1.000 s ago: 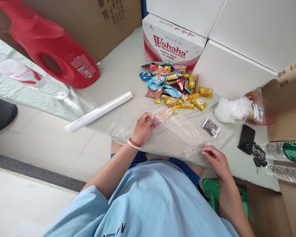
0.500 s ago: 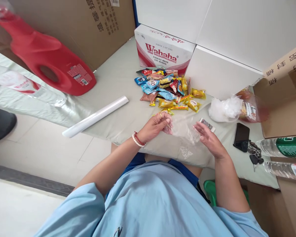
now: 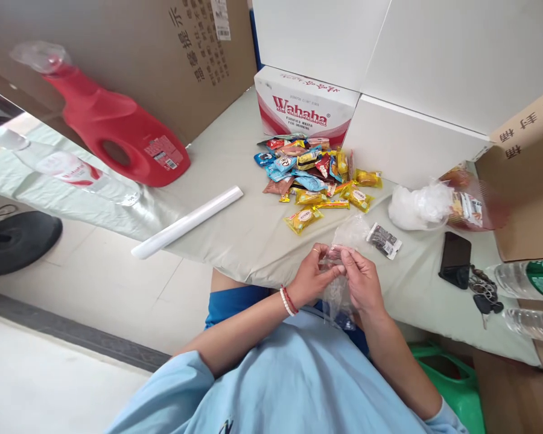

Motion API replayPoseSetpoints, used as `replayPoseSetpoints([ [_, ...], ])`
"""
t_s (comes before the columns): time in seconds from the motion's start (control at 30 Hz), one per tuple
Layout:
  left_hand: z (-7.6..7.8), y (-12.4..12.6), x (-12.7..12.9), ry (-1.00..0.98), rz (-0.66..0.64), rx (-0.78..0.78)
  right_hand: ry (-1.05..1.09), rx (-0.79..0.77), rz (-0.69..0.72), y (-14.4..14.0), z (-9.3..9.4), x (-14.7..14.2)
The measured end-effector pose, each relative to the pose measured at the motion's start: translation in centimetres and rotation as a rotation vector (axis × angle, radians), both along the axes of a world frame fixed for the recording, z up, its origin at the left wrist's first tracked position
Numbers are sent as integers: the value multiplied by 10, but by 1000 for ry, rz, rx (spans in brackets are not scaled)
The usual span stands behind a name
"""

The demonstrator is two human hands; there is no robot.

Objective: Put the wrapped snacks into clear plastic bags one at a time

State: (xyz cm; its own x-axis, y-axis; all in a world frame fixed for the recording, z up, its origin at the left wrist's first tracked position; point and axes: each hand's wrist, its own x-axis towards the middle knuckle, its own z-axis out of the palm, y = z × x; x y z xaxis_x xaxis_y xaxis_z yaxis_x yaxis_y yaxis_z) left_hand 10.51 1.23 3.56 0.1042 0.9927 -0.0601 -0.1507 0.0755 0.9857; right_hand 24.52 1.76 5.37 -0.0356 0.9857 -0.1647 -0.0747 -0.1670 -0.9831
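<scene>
At a cloth-covered table [image 3: 235,241], a clear bag [image 3: 337,298] hangs by the near edge, pinched by the left hand [image 3: 313,276] and right hand [image 3: 364,282], just brought together and leaving neither free, a packet [image 3: 384,241] nearby and snacks [image 3: 310,172] heaped beyond.

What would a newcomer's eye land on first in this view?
Probably the big red jug at the left, in front of a brown cardboard box. Next, the bright heap of wrapped snacks near the middle, in front of the white-and-red water box. Nearer the person, the left hand and right hand hold a clear plastic bag.
</scene>
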Motion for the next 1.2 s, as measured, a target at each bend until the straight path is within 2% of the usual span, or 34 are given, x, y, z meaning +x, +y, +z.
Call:
replayPoseSetpoints([
  [0.07,-3,6,1,-72,28,-63,36,-25,11,1,2,1],
  [0.17,-5,17,-13,-144,108,-186,39,-84,-13,6,2,9],
  [0.33,-12,22,-56,-147,402,-301,72,-166,-42,13,-7,24],
  [0.4,-16,20,-76,-108,459,-314,18,-181,-13,15,-14,32],
  [0.53,-25,12,-108,31,368,-346,-168,-197,30,20,-35,59],
  [0.63,-31,6,-116,180,271,-333,-435,-133,84,27,-50,84],
  [0.73,-36,4,-112,313,232,-251,-735,37,117,35,-47,101],
  [0.8,-39,5,-107,401,237,-184,-875,197,34,41,-33,103],
  [0.87,-40,4,-102,452,226,-135,-926,348,-5,45,-16,96],
  [0.9,-39,4,-101,468,219,-115,-927,412,41,46,-9,91],
  [0.97,-38,1,-98,539,251,-34,-918,509,267,47,0,77],
  [1.03,-34,-1,-97,677,306,136,-938,549,523,45,0,64],
  [1.07,-32,-2,-96,751,297,241,-965,554,604,42,-2,59],
  [1.13,-29,-2,-96,858,153,421,-1036,572,662,31,-6,51],
  [1.2,-28,0,-97,896,-59,489,-1087,632,632,13,-8,48],
])
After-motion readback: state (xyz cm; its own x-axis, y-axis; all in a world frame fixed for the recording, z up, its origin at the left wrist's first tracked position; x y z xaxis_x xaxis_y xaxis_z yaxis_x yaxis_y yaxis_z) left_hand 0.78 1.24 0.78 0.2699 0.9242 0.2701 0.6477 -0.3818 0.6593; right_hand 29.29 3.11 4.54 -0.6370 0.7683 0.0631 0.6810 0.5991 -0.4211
